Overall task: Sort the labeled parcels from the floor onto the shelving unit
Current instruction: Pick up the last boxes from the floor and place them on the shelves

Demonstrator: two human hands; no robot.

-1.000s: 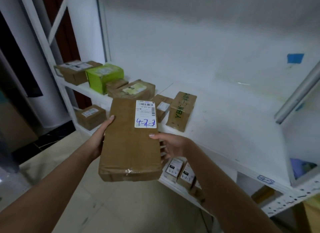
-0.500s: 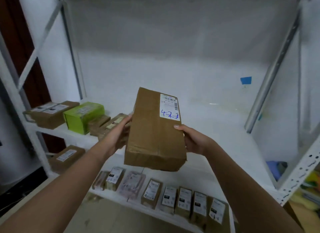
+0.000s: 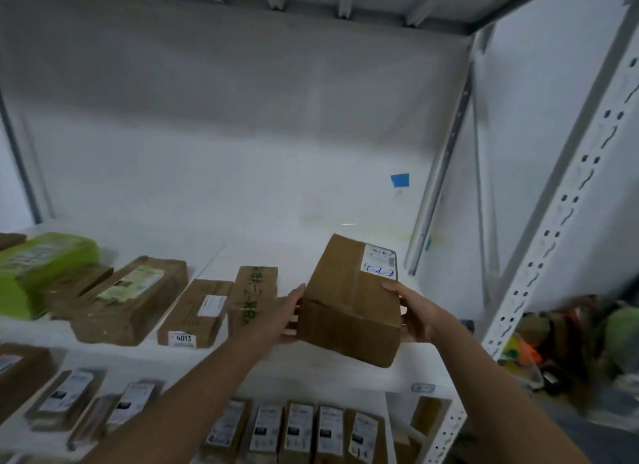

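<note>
While the left hand (image 3: 284, 312) and right hand (image 3: 416, 313) grip the brown parcel (image 3: 349, 301) by its sides — fingers curled under — it tilts over the white shelf (image 3: 269, 252).

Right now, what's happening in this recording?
A person holds a brown parcel in both hands, the left hand on its left side and the right hand on its right, tilted over the white shelf. Its label with blue handwriting faces up. Other parcels, including a box marked 4013, already lie on that shelf to its left. It does not look set down yet.
</note>
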